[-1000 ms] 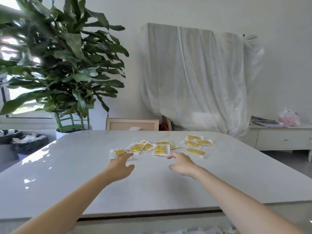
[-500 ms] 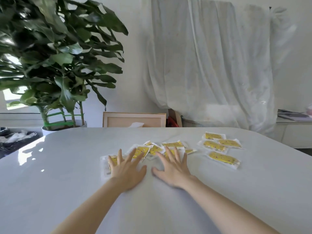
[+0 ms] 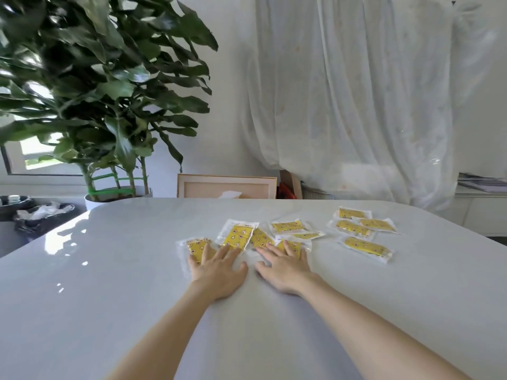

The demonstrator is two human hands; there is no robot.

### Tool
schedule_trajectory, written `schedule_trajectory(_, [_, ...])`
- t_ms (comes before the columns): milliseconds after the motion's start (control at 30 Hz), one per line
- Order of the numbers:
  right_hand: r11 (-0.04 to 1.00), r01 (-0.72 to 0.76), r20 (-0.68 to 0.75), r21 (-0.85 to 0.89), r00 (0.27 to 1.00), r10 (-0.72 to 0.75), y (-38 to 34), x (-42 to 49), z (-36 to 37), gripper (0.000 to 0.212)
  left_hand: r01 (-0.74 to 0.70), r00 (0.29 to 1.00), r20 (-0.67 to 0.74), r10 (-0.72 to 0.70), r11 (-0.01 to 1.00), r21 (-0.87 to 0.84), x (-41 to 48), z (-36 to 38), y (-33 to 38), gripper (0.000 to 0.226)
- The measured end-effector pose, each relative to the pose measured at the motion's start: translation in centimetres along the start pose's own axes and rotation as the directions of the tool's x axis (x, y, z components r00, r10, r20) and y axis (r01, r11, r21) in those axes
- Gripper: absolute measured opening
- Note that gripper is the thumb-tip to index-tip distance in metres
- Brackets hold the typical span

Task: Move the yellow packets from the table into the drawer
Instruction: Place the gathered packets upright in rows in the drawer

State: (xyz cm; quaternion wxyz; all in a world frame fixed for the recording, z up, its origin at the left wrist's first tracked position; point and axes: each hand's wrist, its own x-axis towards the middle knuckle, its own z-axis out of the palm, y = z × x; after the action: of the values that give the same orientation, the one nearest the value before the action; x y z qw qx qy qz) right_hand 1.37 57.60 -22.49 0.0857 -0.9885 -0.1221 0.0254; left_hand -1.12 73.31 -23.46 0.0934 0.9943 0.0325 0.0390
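Note:
Several yellow packets in clear wrappers lie scattered on the pale grey table. My left hand lies flat with spread fingers on the leftmost packet and touches the packet beside it. Just to its right, my right hand rests flat, fingers apart, on another packet. A further group of packets lies apart at the right, untouched. No drawer is in view.
A large potted plant stands behind the table's left far edge. A wooden frame leans behind the far edge. A white sheet drapes furniture at the back. A low cabinet stands far right, a dark bin far left.
Both hands reached forward from above the table and came down flat onto the nearest packets. The camera moved closer and tilted, so the near table edge left the view.

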Motion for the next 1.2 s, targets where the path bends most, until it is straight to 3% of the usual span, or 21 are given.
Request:
schedule_trajectory(333, [1.0,-0.025,0.06,-0.011,0.998,0.026,-2.1,-9.8,-0.2,0.057,-0.041,0.997,0.067,0.043,0.998,-0.043,-9.7,-1.5,0.1,0.062])
schedule_trajectory(567, [0.999,-0.019,0.114,0.034,0.993,0.015,-2.4,-16.4,-0.9,0.055,-0.103,0.971,0.224,0.083,0.992,0.079,-16.9,-4.4,0.7,0.065])
schedule_trajectory(667, [0.999,-0.032,0.109,0.041,0.994,0.027,-2.2,-18.7,-1.2,0.052,-0.145,0.95,0.294,0.103,0.982,0.124,-20.0,-6.4,1.5,0.062])
schedule_trajectory(833, [0.997,-0.07,0.023,0.014,0.997,0.07,-2.0,-21.4,-2.4,0.04,-0.091,0.921,0.385,0.061,0.994,0.061,-22.6,-7.7,1.3,0.053])
schedule_trajectory(900, [0.993,-0.079,-0.082,0.087,0.993,0.086,-1.8,-21.8,-2.9,0.034,-0.053,0.943,0.326,0.074,0.996,-0.072,-22.7,-8.2,0.8,0.04])
schedule_trajectory(1000, [0.947,-0.09,-0.199,0.308,0.967,0.156,-2.2,-21.1,-3.4,0.037,0.047,0.996,0.081,-0.023,0.951,-0.307,-21.7,-8.7,-0.5,0.036])
schedule_trajectory(1100, [0.938,-0.156,-0.089,0.31,0.977,0.192,-4.5,-20.1,-3.7,0.044,0.156,0.979,-0.085,-0.187,0.946,-0.282,-20.8,-9.0,-2.2,0.047])
schedule_trajectory(1200, [0.949,-0.219,-0.008,0.228,0.974,0.227,-6.7,-19.1,-3.3,0.083,0.306,0.951,-0.001,-0.31,0.937,-0.167,-20.4,-8.7,-3.7,0.062])
